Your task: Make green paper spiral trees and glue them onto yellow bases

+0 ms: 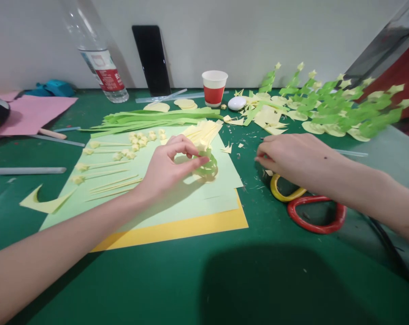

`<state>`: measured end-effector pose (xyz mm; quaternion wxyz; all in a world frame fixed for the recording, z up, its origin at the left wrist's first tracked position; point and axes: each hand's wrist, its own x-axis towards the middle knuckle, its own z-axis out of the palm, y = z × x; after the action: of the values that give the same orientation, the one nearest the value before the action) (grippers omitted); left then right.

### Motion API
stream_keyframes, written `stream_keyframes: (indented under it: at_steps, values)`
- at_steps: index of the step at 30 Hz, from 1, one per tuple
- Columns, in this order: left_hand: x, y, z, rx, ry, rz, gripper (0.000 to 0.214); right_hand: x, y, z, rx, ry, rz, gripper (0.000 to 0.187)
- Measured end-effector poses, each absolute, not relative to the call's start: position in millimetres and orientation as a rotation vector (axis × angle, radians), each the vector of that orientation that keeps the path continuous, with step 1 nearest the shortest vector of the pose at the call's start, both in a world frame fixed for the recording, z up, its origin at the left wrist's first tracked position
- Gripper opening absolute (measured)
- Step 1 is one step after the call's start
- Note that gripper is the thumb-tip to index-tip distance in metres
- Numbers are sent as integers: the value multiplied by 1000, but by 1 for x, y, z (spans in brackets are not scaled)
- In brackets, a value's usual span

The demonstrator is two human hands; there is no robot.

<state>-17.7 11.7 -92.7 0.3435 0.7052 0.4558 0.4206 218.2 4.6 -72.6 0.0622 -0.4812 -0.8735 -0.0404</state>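
Observation:
Between the thumb and fingers of my left hand [172, 160] is a curled green paper spiral [209, 168] with a pale star at its top and a pale yellow round base. It stands over the light green paper sheets [190, 198]. My right hand [289, 151] is low over the table to the right, fingers bent together; whatever they hold is hidden. Beside and partly under that hand and wrist lie scissors with one yellow and one red handle loop [316, 214]. Thin strips tipped with paper stars [102, 164] and several loose stars [138, 141] lie left of my left hand.
Long green paper strips [129, 119], yellow paper strips [207, 131] and paper scraps [270, 118] lie behind my hands. Several finished star-topped spirals [340, 104] stand back right. A paper cup [214, 88], a phone [152, 61] and a bottle [104, 72] stand along the wall.

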Motion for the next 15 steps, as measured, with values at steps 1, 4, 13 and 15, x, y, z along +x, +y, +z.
stream_keyframes:
  at_steps: [1, 4, 13, 15]
  values:
    - [-18, 12, -93, 1833, 1188, 1091, 17, 211, 2, -72, -1458, -2645, -137, 25]
    - [-18, 12, -93, 1850, 1195, 1088, 17, 186, -4, -74, -1427, -2678, -101, 20]
    - [-19, 13, -93, 1855, 1177, 1084, 15, 163, 1, -86, -1335, -2734, -109, 27]
    - [-19, 13, -93, 1853, 1168, 1082, 14, 163, 0, -85, -1318, -2755, -124, 27]
